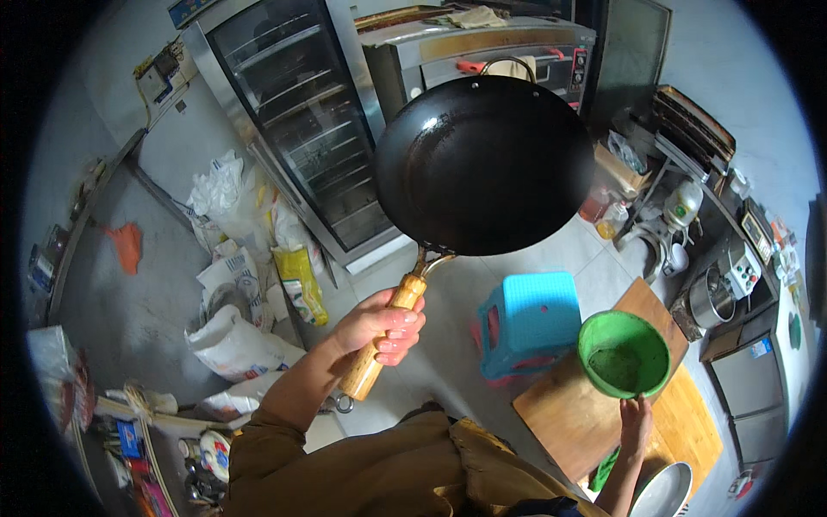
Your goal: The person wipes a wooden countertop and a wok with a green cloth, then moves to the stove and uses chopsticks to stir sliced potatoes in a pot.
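Observation:
My left hand point(382, 326) grips the wooden handle of a black wok point(484, 168), which is held up in front of me with its dark inside facing me. A small metal loop handle stands at the wok's far rim. On the right, my right hand point(636, 420) holds a green plastic bowl point(624, 354) by its near rim, fingers at the edge. The bowl is above a brown wooden board point(568, 413). A lighter wooden board point(691, 426) lies beside that board, and a round metal pan point(662, 491) is near my right forearm. Something green point(604, 470) shows beside that forearm.
A blue plastic stool point(536, 316) stands on the tiled floor beyond the boards. Sacks and bags point(239, 342) crowd the left. A glass-door cabinet point(303, 116) and an oven point(504, 52) stand ahead. A mixer with a steel bowl point(711, 300) is at the right.

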Available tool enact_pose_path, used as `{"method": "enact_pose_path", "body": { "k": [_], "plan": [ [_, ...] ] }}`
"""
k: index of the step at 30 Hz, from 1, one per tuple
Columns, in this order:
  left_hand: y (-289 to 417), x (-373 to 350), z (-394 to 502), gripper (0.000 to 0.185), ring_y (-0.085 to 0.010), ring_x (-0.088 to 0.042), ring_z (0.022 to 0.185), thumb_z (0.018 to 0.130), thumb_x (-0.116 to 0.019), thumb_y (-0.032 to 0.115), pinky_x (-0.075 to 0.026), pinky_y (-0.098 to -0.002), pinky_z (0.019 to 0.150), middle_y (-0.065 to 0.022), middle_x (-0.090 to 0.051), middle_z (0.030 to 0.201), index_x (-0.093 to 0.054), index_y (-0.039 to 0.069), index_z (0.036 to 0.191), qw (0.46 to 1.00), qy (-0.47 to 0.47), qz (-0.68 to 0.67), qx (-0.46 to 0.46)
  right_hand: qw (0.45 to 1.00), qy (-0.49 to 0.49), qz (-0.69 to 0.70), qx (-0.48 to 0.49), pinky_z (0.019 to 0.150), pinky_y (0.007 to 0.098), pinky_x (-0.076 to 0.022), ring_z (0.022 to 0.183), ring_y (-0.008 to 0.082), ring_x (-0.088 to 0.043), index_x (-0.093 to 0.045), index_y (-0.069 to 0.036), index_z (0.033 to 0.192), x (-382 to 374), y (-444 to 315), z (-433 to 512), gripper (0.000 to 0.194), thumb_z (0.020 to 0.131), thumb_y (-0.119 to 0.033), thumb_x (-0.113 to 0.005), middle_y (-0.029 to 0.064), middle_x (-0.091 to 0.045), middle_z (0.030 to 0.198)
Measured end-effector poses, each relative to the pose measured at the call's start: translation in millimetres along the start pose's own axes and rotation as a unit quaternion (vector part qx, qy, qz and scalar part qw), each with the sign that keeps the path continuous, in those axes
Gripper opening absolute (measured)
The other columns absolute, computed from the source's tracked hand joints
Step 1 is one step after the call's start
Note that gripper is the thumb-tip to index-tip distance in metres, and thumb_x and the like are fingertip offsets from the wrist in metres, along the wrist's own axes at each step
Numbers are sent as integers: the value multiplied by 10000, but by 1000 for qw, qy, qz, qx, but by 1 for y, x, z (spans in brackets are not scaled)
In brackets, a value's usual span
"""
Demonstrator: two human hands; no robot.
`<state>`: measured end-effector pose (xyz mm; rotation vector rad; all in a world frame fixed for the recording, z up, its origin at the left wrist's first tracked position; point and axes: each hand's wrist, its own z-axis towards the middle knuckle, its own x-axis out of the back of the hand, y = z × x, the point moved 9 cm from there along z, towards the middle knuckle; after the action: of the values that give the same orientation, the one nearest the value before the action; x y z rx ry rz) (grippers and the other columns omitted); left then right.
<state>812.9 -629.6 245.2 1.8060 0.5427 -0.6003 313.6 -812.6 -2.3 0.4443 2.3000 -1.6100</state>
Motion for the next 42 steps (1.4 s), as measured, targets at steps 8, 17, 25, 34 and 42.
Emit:
{"method": "enact_pose_path", "body": {
  "k": [8,17,25,34,42],
  "plan": [
    [172,45,16,154,-47,-395,406,859,-558,132,-341,-199,326,18,-416,595,-451,51,934,995,-50,27,-84,978,-179,105,39,1004,357,-413,1105,280,-520,-471,44,1214,-321,-44,102,434,894,-227,-583,203,-530,1185],
    [370,65,113,152,-33,-368,471,908,-463,129,-355,-154,366,18,-394,675,-416,-11,942,981,-148,38,-123,923,-344,171,12,1001,347,-431,1034,228,-543,-524,25,1119,-706,-96,225,294,932,-202,-516,128,-564,1096],
    [544,113,236,150,-28,-369,463,900,-442,116,-379,-152,404,25,-365,633,-379,71,772,980,-133,31,-147,909,-378,140,100,933,318,-502,1018,296,-541,-519,37,1092,-989,-151,340,291,895,-168,-583,163,-510,1120],
    [653,198,323,155,-66,-419,502,918,-426,131,-400,-208,454,6,-401,684,-376,56,792,982,-110,-62,-143,932,-359,42,18,786,345,-556,902,240,-540,-504,0,1066,-1193,-79,426,208,914,-138,-541,110,-499,1068],
    [687,254,354,89,-107,-454,561,873,-466,67,-456,-228,506,-45,-431,753,-387,28,865,978,-102,-149,-106,897,-440,37,-31,726,291,-567,780,233,-612,-513,72,1015,-1145,-75,429,169,895,-47,-498,171,-575,902]
  ]
}}
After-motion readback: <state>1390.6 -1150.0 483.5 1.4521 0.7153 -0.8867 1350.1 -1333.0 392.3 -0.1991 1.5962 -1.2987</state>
